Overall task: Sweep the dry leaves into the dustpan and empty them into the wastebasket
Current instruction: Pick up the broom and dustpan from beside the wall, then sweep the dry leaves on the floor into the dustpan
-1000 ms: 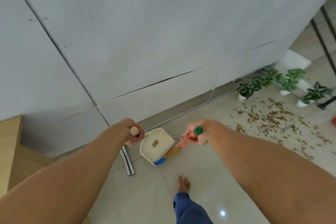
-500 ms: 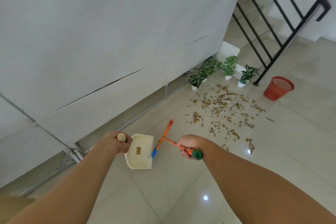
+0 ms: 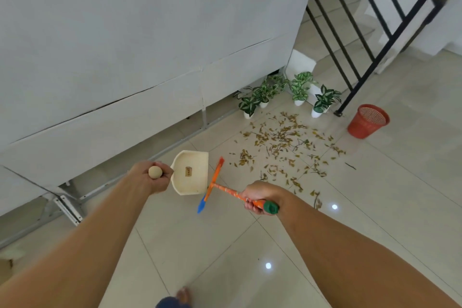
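My left hand grips the wooden handle of a cream dustpan, which hangs just above the tiled floor with nothing in its tray. My right hand grips the orange, green-capped handle of a broom whose orange and blue head lies beside the dustpan's right edge. Dry brown leaves lie scattered over the tiles ahead and to the right of the broom. A red mesh wastebasket stands upright beyond the leaves, at the foot of the railing.
Several small potted plants in white pots stand along the white wall behind the leaves. A black stair railing rises at the upper right. A metal frame runs along the wall's base. My bare foot shows below.
The view has swung right and closer, so the leaves, plants and wastebasket now sit nearer. Both hands keep their grips; the broom head has drawn up beside the dustpan.
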Tool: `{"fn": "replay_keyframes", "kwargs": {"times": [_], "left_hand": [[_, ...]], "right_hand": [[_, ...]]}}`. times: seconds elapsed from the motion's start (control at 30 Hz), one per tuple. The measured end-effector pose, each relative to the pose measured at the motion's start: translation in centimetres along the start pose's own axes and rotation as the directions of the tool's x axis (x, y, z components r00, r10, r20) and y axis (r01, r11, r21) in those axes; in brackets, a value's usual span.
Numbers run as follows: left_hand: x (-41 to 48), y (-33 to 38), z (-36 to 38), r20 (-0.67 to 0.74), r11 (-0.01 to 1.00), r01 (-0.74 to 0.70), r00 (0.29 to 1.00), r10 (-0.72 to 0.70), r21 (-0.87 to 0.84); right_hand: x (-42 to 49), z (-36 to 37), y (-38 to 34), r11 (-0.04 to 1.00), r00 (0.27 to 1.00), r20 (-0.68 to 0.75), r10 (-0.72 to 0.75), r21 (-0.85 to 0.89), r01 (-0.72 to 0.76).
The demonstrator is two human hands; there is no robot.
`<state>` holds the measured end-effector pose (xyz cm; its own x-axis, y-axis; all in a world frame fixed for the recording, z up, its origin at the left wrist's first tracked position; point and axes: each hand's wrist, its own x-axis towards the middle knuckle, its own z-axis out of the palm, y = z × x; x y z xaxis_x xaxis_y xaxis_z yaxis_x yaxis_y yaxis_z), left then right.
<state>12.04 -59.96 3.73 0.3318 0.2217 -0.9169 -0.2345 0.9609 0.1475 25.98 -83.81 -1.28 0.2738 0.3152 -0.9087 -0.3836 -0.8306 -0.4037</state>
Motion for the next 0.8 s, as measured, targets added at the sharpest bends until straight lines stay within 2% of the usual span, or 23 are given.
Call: {"fn": "replay_keyframes", "kwargs": {"times": [0.1,0.2,0.3,0.43,0.53,0.63,0.73,0.8], "left_hand": [[0.5,-1.0,2.1,0.019,1.0,-0.016,1.0,0.016,0.008],[2.1,-1.4,4.6,0.003,0.999,-0.034,0.999,0.034,0.009],[4.5,-2.0,7.6,-0.037,0.999,-0.055,0.998,0.055,0.003],[7.4,-3.9,11.2,-0.094,0.997,-0.062,0.993,0.066,0.049],[9.0,-5.1,13.5,-0.145,0.996,-0.043,0.988,0.055,0.084],[10.0,-5.5,15.1,-0.179,0.999,-0.033,0.983,0.038,0.03],[10.9,-6.1,17.2,-0.229,0.998,-0.051,0.973,0.043,-0.03],[11.3,-6.9,18.3,-0.251,0.998,-0.055,0.967,0.05,-0.014]], "right_hand": [[1.6,-2.5,-1.5,0.998,0.999,-0.04,-0.029,-0.056,0.027],[3.7,-5.4,-2.4,0.999,1.0,-0.018,0.011,0.053,-0.01],[5.8,-8.6,-2.8,0.993,0.997,0.017,0.071,0.098,-0.073],[7.6,-12.5,-2.3,0.976,0.975,0.051,0.214,0.035,-0.216],[7.7,-15.5,-2.1,0.957,0.957,0.003,0.288,-0.039,-0.288],[7.0,-18.1,-3.2,0.955,0.981,-0.094,0.172,-0.229,-0.189],[5.7,-20.7,-5.7,0.894,0.991,-0.092,0.093,-0.43,-0.124],[5.5,-22.6,-7.2,0.874,0.993,-0.072,0.096,-0.472,-0.119]]}}
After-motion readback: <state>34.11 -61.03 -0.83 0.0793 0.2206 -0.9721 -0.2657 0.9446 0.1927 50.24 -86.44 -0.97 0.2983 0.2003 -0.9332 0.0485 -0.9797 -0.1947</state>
